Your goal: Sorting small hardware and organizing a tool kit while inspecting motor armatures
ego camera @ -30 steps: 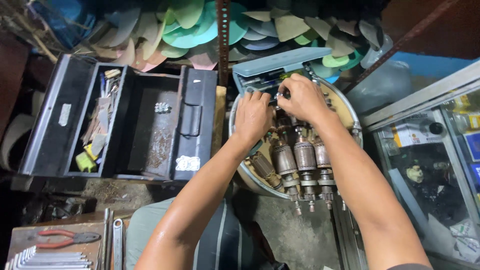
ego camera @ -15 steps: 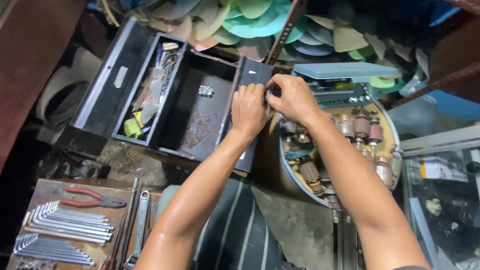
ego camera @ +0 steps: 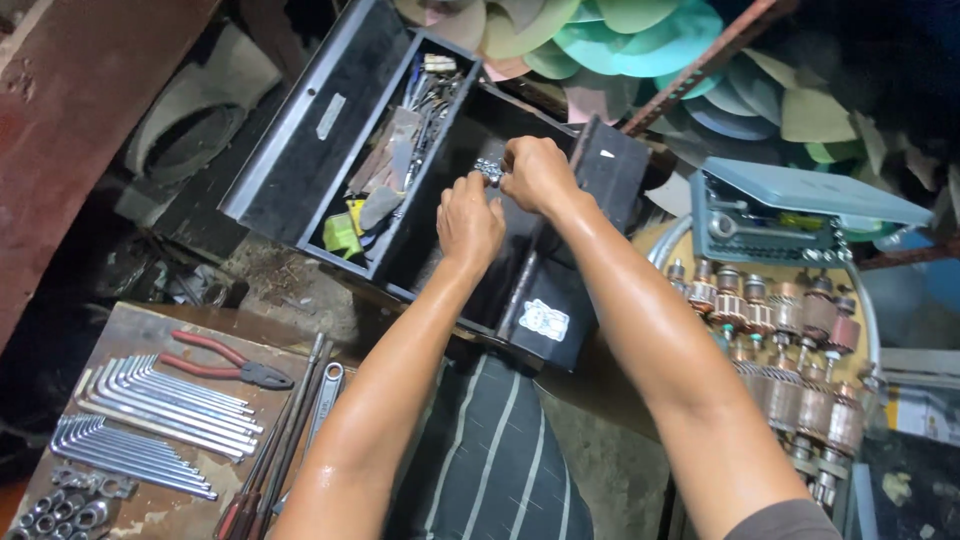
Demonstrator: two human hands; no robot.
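Two bare hands meet over the open black metal toolbox [ego camera: 300, 150]: the left hand [ego camera: 470, 222] and the right hand [ego camera: 538, 172] both pinch, fingertips closed, at a small cluster of silvery metal parts [ego camera: 488, 168] held above the box's deep middle compartment, seemingly so that anything dropped falls inside. The side tray [ego camera: 395, 160] of loose tools lies to the left, the raised black lid flap [ego camera: 555, 300] just beside the right forearm; nearby are rows of hex keys [ego camera: 150, 410], red-handled pliers [ego camera: 225, 362], a grey-blue socket case [ego camera: 800, 215] and copper-wound motor armatures [ego camera: 790, 340].
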